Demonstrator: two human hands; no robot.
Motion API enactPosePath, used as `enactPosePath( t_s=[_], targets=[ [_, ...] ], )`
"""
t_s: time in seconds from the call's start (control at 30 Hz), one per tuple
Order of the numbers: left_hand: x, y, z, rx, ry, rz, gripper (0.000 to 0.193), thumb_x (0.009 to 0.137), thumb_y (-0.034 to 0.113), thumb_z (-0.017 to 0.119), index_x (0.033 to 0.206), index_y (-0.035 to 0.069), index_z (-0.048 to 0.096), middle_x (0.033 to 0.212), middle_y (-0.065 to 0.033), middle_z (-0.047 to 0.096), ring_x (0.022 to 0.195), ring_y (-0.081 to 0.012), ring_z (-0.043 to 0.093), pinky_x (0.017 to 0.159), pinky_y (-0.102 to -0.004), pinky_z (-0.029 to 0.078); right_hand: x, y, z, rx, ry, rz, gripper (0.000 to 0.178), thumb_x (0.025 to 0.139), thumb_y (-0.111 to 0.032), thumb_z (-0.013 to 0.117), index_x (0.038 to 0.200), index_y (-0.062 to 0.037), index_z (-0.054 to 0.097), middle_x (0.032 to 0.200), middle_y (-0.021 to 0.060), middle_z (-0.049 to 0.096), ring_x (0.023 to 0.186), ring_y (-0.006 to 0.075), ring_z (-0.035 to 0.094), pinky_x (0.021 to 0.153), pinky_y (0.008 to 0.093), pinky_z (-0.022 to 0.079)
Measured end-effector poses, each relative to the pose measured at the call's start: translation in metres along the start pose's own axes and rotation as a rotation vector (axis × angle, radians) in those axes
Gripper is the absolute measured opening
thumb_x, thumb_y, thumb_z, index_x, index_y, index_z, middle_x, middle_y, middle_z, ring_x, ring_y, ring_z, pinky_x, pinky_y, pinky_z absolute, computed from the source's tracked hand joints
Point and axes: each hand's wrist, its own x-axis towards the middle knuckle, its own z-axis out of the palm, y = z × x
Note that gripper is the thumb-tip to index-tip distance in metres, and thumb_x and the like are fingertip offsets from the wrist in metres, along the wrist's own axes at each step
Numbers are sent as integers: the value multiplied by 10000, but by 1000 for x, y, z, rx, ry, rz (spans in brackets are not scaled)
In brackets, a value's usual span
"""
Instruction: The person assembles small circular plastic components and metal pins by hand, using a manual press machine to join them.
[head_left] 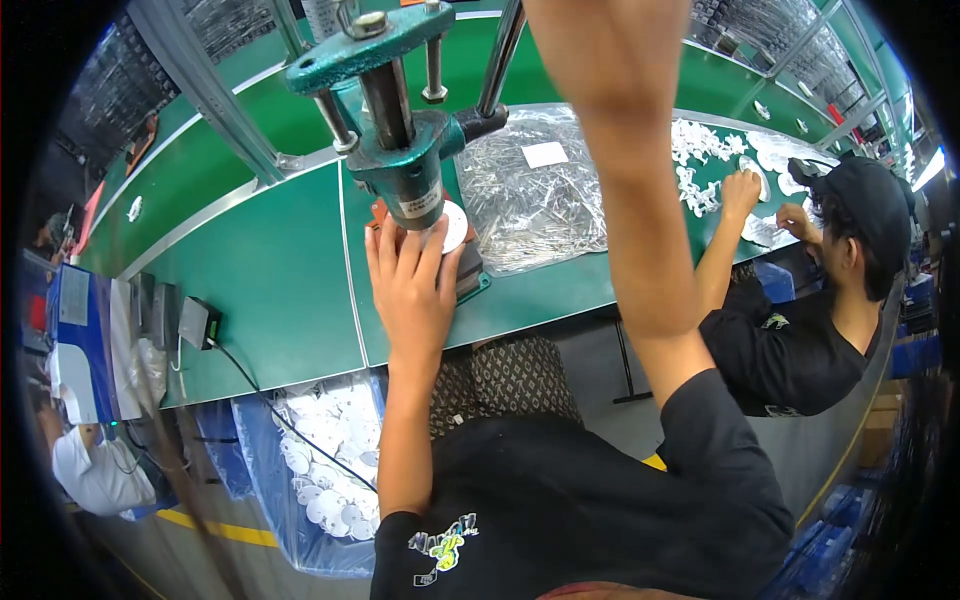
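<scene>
Under the ram of a green hand press [410, 150], a white round part [454, 228] sits on the press base. My left hand [412, 280] reaches in there, back upward, with the index finger and thumb at the part's edge and the other fingers stretched beside an orange-red piece [379, 212]. What lies beneath those fingers is hidden. My right arm is raised high past the press; my right hand [608, 50] is blurred at the top edge, near the slanting press lever [502, 60]. Its fingers are out of the picture.
Right of the press lies a clear bag of thin metal pins [530, 200]. White plastic parts [700, 165] are spread farther right, where a co-worker in a black cap [850, 215] handles some. A blue-lined bin of white discs [330, 460] stands below the green table [270, 270]. A black cable crosses the bin.
</scene>
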Motion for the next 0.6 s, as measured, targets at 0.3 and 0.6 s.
enactPosePath(
  t_s=[0.3,0.6],
  targets=[
    [4,5,-1,126,-9,-69,510,814,320,752,1207,39,588,1282,-142,555,1309,-377,439,1089,-550,314,19,2,-11,27,51,393,385,982,-226,479,780,48,659,635,54,560,540,104,543,521,231,431],
    [12,-9,-3,19,-30,-114,623,715,345,821,1182,11,579,1280,-137,560,1296,-355,455,1088,-506,333,-107,-29,-62,277,200,-46,536,1036,-296,204,687,-71,543,746,123,564,659,231,572,693,387,481]
  ],
)
